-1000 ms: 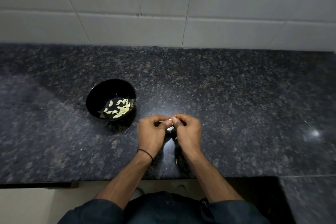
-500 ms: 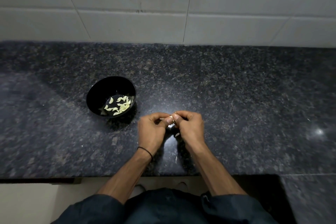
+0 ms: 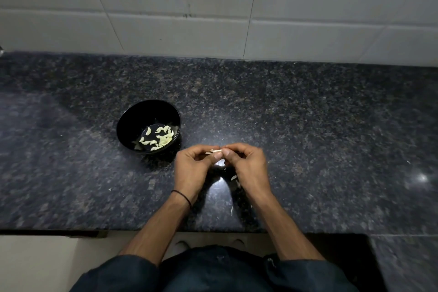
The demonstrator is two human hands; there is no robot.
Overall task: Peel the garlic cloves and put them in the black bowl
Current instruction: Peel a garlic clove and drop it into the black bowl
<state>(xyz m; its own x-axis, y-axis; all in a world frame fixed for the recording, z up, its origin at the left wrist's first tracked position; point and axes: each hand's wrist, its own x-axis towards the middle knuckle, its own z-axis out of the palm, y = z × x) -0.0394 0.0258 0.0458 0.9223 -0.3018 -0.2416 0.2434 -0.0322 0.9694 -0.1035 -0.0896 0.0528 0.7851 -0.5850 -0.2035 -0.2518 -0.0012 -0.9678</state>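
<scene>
A black bowl stands on the dark granite counter, with several pale peeled garlic cloves lying in its bottom. Just right of and nearer than the bowl, my left hand and my right hand meet fingertip to fingertip. Between the thumbs and forefingers they pinch one small garlic clove, whose papery skin sticks out to the left. Most of the clove is hidden by the fingers.
Bits of garlic skin lie on the counter under and near my right wrist. A white tiled wall backs the counter. The counter's front edge runs just below my forearms.
Both hands have stayed together on the clove, with small finger shifts. A strip of skin now shows sticking out at the fingertips. The bowl has not moved.
</scene>
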